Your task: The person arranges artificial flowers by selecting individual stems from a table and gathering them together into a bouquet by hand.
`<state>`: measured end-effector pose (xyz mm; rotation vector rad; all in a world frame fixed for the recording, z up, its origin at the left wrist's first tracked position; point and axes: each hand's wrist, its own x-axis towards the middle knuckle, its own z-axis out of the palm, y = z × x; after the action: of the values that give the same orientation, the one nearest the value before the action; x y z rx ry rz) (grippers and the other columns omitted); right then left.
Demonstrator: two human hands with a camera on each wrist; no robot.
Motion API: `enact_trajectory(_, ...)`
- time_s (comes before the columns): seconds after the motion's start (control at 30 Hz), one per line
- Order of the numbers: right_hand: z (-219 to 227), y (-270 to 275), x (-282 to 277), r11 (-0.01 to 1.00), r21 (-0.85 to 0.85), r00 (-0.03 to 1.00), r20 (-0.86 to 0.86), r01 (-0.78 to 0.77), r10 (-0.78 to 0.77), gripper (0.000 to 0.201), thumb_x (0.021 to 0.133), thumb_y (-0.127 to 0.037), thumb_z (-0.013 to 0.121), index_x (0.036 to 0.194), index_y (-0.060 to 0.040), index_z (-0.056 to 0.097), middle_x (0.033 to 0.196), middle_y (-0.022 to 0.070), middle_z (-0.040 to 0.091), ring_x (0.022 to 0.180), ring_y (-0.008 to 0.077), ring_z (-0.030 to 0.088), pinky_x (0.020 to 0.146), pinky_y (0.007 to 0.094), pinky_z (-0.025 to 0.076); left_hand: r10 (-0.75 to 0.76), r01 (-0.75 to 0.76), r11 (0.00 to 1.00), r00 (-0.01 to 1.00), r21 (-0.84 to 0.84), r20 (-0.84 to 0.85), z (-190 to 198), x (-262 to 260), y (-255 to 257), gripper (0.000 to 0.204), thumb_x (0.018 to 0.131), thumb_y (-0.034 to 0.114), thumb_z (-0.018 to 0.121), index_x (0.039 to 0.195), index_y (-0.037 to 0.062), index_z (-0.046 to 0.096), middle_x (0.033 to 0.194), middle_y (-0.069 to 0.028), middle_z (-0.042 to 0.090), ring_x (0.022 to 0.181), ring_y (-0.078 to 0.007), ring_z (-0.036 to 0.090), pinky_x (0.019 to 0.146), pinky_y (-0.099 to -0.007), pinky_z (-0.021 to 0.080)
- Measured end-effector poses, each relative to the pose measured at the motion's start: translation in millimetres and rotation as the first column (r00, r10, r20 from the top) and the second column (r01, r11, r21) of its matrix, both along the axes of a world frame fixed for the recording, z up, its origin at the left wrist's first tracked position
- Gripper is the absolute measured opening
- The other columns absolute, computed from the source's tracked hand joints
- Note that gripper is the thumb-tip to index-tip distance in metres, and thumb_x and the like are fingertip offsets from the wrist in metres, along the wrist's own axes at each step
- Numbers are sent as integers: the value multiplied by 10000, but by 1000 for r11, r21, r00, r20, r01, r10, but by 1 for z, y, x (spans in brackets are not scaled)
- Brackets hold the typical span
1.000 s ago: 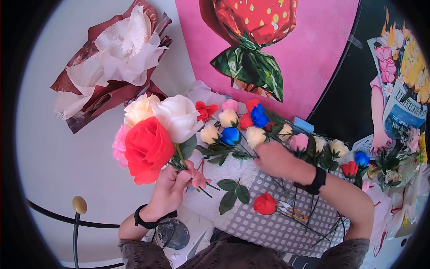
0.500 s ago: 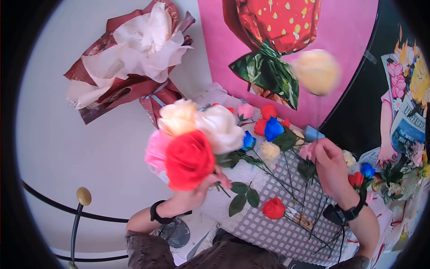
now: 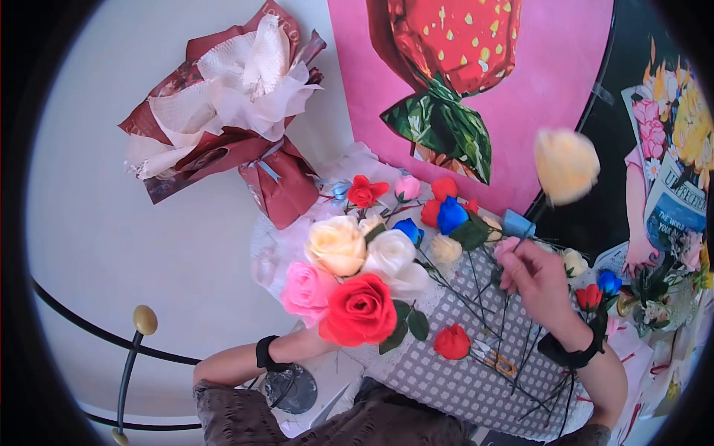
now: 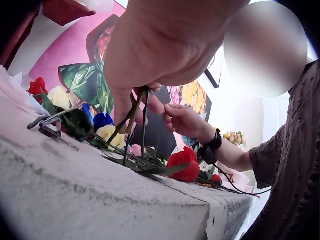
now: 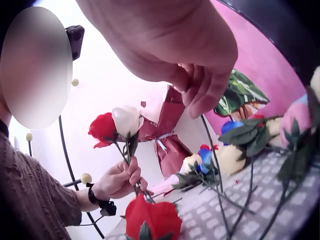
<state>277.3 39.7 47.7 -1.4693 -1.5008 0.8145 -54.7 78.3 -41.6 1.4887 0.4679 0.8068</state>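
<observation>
In the head view, large roses in cream, white (image 3: 392, 260), pink (image 3: 306, 291) and red (image 3: 359, 309) form a bunch above my left hand (image 3: 318, 343), which they mostly hide. The left wrist view shows this hand (image 4: 162, 50) with its fingers curled round the green stems (image 4: 134, 112). My right hand (image 3: 541, 282) pinches the thin stem of a cream rose (image 3: 567, 166), whose head stands well above the fingers. Beside its fingertips is a small pink rose (image 3: 507, 248). In the right wrist view, my right hand's (image 5: 185, 55) fingers are bent inwards.
Small blue (image 3: 451, 215), red and cream roses lie on the table, with a red rose (image 3: 452, 342) beside orange-handled scissors (image 3: 506, 366). A dark red paper wrap (image 3: 279, 182) is at the upper left, a pink painting (image 3: 547, 44) behind.
My right hand has taken a cream rose from the table and lifted it up to the right. The bunch in my left hand has moved right and down, and the head view has shifted.
</observation>
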Motion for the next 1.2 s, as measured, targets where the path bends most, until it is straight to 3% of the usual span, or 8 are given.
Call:
enact_trajectory(0.3, 13, 49, -14, 986, -22, 841, 520, -163, 151, 252, 862, -179, 619, 756, 48, 595, 681, 212, 600, 717, 389, 616, 675, 443, 477, 73, -62, 995, 987, 77, -144, -54, -12, -3, 468, 847, -26, 649, 1266, 74, 466, 1153, -38, 560, 1041, -142, 554, 865, -295, 473)
enact_trajectory(0.4, 10, 54, -23, 956, -233, 778, 561, -179, 282, 237, 863, -203, 631, 875, 33, 610, 771, 207, 617, 759, 386, 621, 707, 445, 489, 248, -252, 968, 947, 7, -205, -25, 3, -13, 149, 966, 180, 533, 910, 44, 515, 865, -115, 638, 973, -259, 613, 960, -425, 437)
enact_trajectory(0.47, 9, 40, -39, 969, 69, 784, 602, -239, 151, 340, 879, -260, 634, 1064, 20, 576, 936, 211, 627, 887, 381, 619, 779, 438, 494, 189, -191, 982, 979, -13, -72, 15, 12, -16, 217, 1003, 249, 473, 931, 44, 462, 879, -113, 630, 981, -254, 612, 953, -427, 448)
enact_trajectory(0.6, -17, -4, -82, 823, 184, 816, 359, -538, 453, 470, 919, -312, 590, 1206, 36, 455, 1050, 234, 580, 1025, 393, 578, 881, 463, 462, 179, -181, 983, 980, 15, 81, 45, 27, -24, 253, 1024, 282, 402, 915, 56, 431, 896, -107, 627, 943, -216, 604, 930, -412, 453)
enact_trajectory(0.7, -33, -26, -108, 837, 140, 846, 174, -529, 505, 451, 934, -272, 568, 1214, 44, 413, 1020, 253, 573, 997, 415, 584, 858, 464, 469, 247, -249, 933, 968, 261, 42, 53, 40, -28, 258, 1029, 288, 389, 896, 72, 438, 875, -90, 636, 952, -195, 565, 940, -390, 417)
enact_trajectory(0.8, -27, -37, -113, 898, 56, 898, -25, -437, 439, 384, 942, -221, 547, 1221, 5, 412, 1028, 238, 571, 968, 419, 589, 795, 467, 482, 264, -262, 951, 964, 166, 13, 63, 50, -38, 279, 1029, 312, 387, 872, 87, 444, 825, -62, 637, 1003, -182, 491, 972, -391, 355)
enact_trajectory(1.17, -48, -45, -79, 839, 190, 846, 287, -510, 450, 190, 921, -113, 527, 1099, -68, 481, 796, 172, 618, 752, 403, 618, 623, 480, 481, 333, -310, 905, 942, 292, -33, 44, 61, -35, 211, 1017, 192, 410, 832, 95, 435, 849, -152, 616, 1027, -211, 505, 948, -401, 376)
enact_trajectory(1.2, -43, -50, -70, 844, -11, 817, 242, -537, 523, 228, 890, -109, 564, 1112, -65, 540, 857, 165, 641, 780, 377, 634, 632, 459, 500, 326, -306, 902, 945, 304, -16, 46, 62, -33, 211, 1017, 192, 411, 831, 95, 434, 847, -152, 616, 1027, -212, 507, 948, -402, 375)
